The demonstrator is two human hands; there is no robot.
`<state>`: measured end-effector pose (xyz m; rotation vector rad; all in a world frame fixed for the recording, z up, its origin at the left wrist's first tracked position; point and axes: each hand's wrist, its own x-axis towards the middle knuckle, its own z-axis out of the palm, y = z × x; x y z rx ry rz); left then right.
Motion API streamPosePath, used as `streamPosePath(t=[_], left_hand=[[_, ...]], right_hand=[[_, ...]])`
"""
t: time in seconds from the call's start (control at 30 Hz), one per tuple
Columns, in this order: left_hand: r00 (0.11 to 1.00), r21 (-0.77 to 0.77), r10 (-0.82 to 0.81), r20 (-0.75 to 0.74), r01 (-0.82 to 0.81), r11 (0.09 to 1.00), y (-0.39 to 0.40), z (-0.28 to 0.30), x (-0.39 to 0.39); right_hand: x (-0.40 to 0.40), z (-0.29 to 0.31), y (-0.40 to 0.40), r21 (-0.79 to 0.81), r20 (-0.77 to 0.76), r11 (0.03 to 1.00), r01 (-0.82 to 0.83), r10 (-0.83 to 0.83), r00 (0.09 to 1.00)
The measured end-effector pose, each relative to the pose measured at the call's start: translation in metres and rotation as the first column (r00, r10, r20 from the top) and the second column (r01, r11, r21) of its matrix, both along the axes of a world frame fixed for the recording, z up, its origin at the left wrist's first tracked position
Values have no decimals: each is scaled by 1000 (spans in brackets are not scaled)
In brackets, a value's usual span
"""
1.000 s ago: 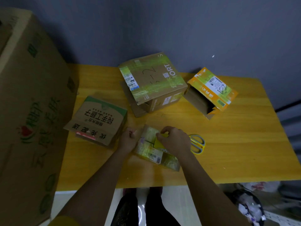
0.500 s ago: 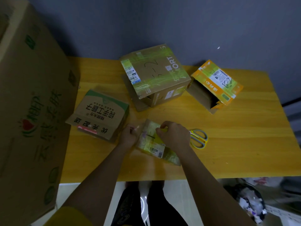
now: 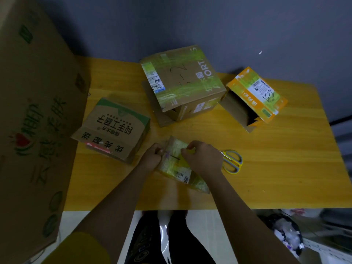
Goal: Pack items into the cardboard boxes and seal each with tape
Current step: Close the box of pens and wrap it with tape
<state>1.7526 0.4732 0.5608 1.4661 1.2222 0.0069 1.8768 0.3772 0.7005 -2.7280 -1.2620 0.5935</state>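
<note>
A small taped cardboard box (image 3: 176, 164) with a barcode label lies on the yellow wooden table (image 3: 276, 168) near its front edge. My left hand (image 3: 151, 156) grips the box's left end with curled fingers. My right hand (image 3: 203, 158) rests on the right side of the box, fingers curled and pinching at something yellow on its top; what it pinches is too small to tell. Yellow-handled scissors (image 3: 231, 161) lie just right of my right hand.
A green-topped carton (image 3: 112, 128) lies left of my hands. A larger taped box (image 3: 182, 82) stands behind them, and an orange box (image 3: 255, 96) lies open on its side at the right. A huge carton (image 3: 34, 121) fills the left edge. A rubbish bag (image 3: 285, 235) sits on the floor.
The view has shifted slightly. Both hands stay on the small box, with my right fingers working a little leftward along its top.
</note>
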Motion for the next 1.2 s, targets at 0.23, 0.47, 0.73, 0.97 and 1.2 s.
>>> streamPosePath(t=[0.23, 0.47, 0.73, 0.97, 1.2], left_hand=[[986, 221, -123, -108, 145, 965, 1, 3, -6], [858, 267, -513, 32, 487, 832, 1, 48, -6], [822, 267, -568, -34, 556, 787, -26, 33, 7], [884, 259, -467, 31, 444, 858, -25, 26, 7], [949, 255, -316, 8, 303, 918, -58, 24, -8]], right_hand=[[-9, -1, 2, -29, 39, 1000, 7, -6, 999], [-8, 3, 0, -36, 30, 999, -31, 33, 999], [11, 15, -11, 39, -248, 995, -91, 98, 964], [40, 3, -49, 133, -494, 987, 92, -14, 869], [41, -1, -48, 192, -404, 981, -28, 105, 909]])
